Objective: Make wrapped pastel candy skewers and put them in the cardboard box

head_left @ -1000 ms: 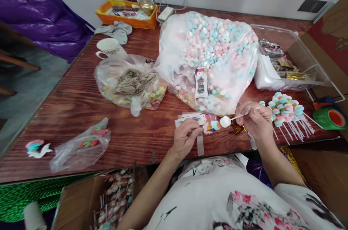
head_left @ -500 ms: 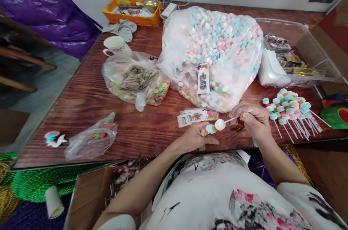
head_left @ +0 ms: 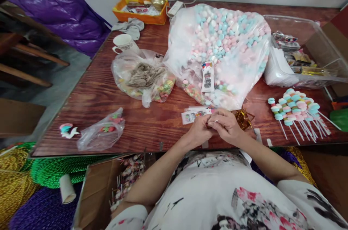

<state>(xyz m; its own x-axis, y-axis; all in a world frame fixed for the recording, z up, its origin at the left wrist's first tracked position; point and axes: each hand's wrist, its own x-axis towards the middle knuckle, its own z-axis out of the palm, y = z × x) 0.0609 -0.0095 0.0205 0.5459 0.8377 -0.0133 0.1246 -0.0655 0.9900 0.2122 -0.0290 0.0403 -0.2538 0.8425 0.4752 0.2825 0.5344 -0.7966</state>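
My left hand (head_left: 199,131) and my right hand (head_left: 227,125) meet just above the front of the table. Both are closed, with fingertips pressed together around a candy stick. Their fingers hide nearly all of it; only a small white bit shows between them. Touching the left fingers from behind are flat printed labels (head_left: 194,115). Beside my right hand lies a tangle of gold ties (head_left: 244,118). Farther right rests a pile of marshmallow sticks (head_left: 296,105), pink, blue and white candies on white sticks.
A large clear bag of marshmallows (head_left: 217,38) fills the back middle, with a printed packet (head_left: 208,77) on it. Left of it sit a bag of gummies (head_left: 122,78), a white mug (head_left: 125,43) and an orange tray (head_left: 138,18). A clear plastic bin (head_left: 307,23) stands back right.
My right hand has moved left to meet my left hand, and the fingers now cover the candy stick that showed before. The camera view has shifted slightly.
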